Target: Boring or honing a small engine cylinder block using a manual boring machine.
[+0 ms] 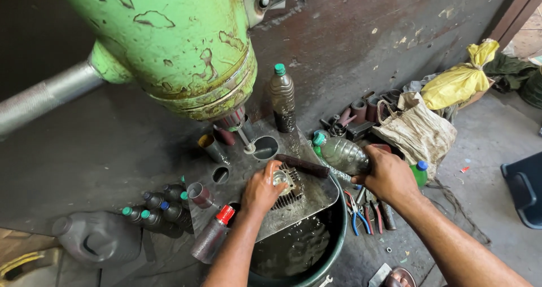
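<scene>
Rinsing a finned metal cylinder (285,185) on the steel plate (316,194) above the basin (333,236).
Left hand (261,190) clasping the cylinder; right hand (388,175) gripping a tipped plastic bottle (341,154); next, probably turning the part.

Both bare forearms reach in from the near edge. The left hand (261,190) is curled, fingers bent downward in a grip; the right hand (388,176), farther right, is clenched, knuckles up.
</scene>
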